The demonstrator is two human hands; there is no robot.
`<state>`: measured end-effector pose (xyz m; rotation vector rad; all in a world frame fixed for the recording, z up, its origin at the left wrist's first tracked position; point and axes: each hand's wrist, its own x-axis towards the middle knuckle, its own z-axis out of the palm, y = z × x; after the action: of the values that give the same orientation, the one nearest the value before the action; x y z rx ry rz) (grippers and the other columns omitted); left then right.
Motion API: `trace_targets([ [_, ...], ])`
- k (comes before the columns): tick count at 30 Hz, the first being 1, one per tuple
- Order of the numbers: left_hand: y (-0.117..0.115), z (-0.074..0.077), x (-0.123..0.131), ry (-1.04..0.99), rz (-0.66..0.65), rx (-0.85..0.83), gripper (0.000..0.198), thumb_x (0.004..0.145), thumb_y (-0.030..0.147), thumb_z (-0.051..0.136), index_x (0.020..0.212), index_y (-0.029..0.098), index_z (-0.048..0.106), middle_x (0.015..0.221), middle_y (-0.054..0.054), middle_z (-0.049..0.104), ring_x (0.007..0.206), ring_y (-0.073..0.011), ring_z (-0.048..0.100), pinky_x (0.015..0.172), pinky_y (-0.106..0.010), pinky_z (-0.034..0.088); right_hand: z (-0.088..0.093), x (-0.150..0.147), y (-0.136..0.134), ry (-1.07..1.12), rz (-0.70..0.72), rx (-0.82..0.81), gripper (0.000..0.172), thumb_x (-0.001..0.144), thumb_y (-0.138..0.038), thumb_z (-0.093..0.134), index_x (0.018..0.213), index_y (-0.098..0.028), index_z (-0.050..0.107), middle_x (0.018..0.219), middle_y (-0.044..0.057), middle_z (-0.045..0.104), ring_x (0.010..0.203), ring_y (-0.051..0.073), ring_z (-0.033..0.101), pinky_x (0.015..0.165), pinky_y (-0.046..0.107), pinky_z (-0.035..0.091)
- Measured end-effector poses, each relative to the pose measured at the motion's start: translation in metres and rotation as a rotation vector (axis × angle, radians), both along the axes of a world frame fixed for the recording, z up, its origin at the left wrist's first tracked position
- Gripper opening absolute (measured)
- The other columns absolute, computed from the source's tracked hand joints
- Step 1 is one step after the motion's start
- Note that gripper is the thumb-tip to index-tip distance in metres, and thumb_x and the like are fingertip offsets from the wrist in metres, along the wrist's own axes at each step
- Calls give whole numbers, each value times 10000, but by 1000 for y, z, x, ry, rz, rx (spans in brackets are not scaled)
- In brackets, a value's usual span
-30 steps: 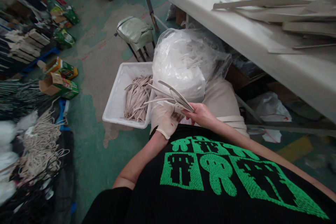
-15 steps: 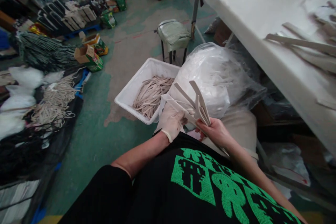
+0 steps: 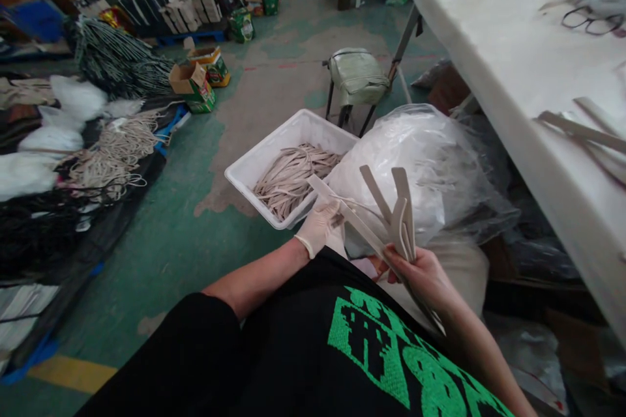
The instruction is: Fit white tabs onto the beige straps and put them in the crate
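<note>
My left hand [image 3: 320,225], in a pale glove, is closed on one end of a flat beige strip [image 3: 359,225] and a thin cord by it. The strip runs diagonally to my right hand [image 3: 415,270], which is bare and wrapped round it and a folded bundle of beige strips [image 3: 403,225]. The bundle's upper ends fan out, and its lower ends pass beneath my right forearm. Beyond my left hand, a white bin [image 3: 244,186] holds a heap of similar strips [image 3: 293,176]. A large clear plastic bag [image 3: 405,143] lies behind the bundle.
A white table [image 3: 489,52] at the right bears glasses [image 3: 591,21] and more strips [image 3: 587,133]. Past the bin is a stool with a wrapped green pad [image 3: 359,75]. On the left floor are open cartons [image 3: 195,85], corded bundles [image 3: 115,150] and white bags [image 3: 78,101].
The view has shifted, so the surroundings sit further right. My hands have moved slightly apart, with more of the strip showing between them. Both keep their hold.
</note>
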<state>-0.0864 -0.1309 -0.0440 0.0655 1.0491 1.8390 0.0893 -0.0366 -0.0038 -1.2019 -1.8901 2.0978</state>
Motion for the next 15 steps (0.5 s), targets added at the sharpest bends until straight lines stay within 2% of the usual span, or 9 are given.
trace_targets([
  [2,-2,1,3,-3,-58,0,462,668,502,837,967,159,756,975,-119,762,914,-225,702,823,-314,522,0,-2,-1,-15,-53,36,538,632,-710,749,783,-208,628,572,22,631,444,156,538,434,301,505],
  [5,-3,5,20,-34,-192,-37,548,578,559,869,910,137,763,906,-127,757,828,-227,692,786,-335,528,-1,-10,-3,-31,-108,80,570,590,-732,753,759,-203,624,572,30,638,432,155,534,389,286,463],
  [8,-2,9,21,-6,-183,-35,562,581,588,855,873,117,764,891,-129,750,860,-239,689,842,-353,523,3,-11,-2,-42,-91,47,605,549,-730,777,777,-187,637,605,42,669,453,159,568,413,280,479],
  [11,-3,6,12,63,-128,-14,536,646,561,831,949,125,761,1000,-133,742,986,-255,672,907,-365,505,9,-5,-1,-53,-55,9,596,560,-716,782,767,-173,646,592,37,666,457,144,567,446,267,496],
  [15,-3,-3,25,30,-269,-55,649,585,596,848,982,90,761,953,-146,742,934,-264,666,939,-407,481,11,-3,-5,-51,-105,67,594,567,-735,761,721,-175,639,542,19,628,432,132,537,420,258,479],
])
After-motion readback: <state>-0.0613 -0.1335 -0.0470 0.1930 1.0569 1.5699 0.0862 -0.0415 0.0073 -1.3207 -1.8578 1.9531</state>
